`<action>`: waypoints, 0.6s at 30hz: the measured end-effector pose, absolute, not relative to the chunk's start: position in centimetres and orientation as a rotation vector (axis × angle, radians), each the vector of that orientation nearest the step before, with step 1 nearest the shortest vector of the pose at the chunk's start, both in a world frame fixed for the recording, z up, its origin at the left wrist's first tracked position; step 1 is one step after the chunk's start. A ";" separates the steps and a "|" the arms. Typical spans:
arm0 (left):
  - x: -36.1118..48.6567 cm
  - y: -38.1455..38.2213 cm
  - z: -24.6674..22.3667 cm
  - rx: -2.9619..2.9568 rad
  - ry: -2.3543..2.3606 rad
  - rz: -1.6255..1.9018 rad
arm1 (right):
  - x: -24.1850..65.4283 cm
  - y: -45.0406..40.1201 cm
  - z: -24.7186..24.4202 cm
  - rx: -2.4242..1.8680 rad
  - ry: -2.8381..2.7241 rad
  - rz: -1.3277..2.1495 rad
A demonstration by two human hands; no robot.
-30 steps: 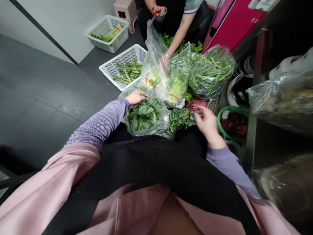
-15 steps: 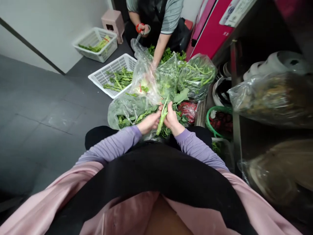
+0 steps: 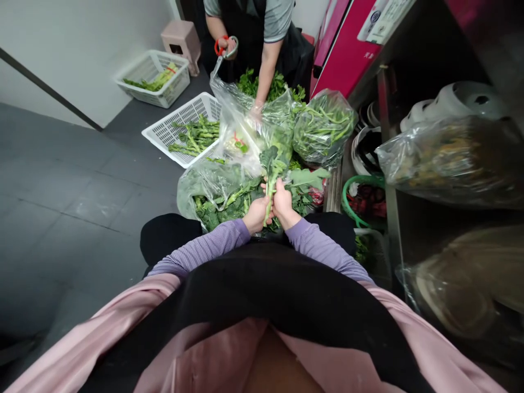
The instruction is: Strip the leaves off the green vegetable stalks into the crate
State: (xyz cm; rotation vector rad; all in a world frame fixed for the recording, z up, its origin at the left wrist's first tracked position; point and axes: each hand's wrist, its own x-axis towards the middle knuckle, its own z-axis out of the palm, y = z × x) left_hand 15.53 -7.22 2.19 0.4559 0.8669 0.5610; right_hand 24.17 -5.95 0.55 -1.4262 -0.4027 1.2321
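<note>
From where I stood, the seated person had one green stalk [image 3: 269, 191] held upright between two hands, in front of the black apron [image 3: 262, 284] and just above a heap of leaves. The left hand [image 3: 257, 214] was closed round the lower end of the stalk, and the right hand [image 3: 283, 203] pinched it higher up, thumb against the stem. Leaves remained at its top, and a broad leaf [image 3: 309, 177] spread out beyond the right hand. I took the step in hand to be working over a single stem; the next move, I judged, called for a steady lower grip and a light upper pinch, so that the stem did not snap. An open plastic bag [image 3: 213, 177] of greens lay just beside the left hand, and the white basket [image 3: 159, 130] farther off held bare-looking stalks [image 3: 196, 136]. Across the pile, a co-worker held red-handled scissors [image 3: 218, 65] near another bag.
</note>
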 end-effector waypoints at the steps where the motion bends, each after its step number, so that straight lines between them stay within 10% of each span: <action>1: 15.1 -6.9 3.0 0.416 0.801 0.536 | 24.0 -6.2 0.6 -1.305 -0.339 1.292; 18: 14.3 -9.6 3.6 0.907 0.982 0.661 | 24.3 -5.3 3.8 -1.172 -0.128 1.270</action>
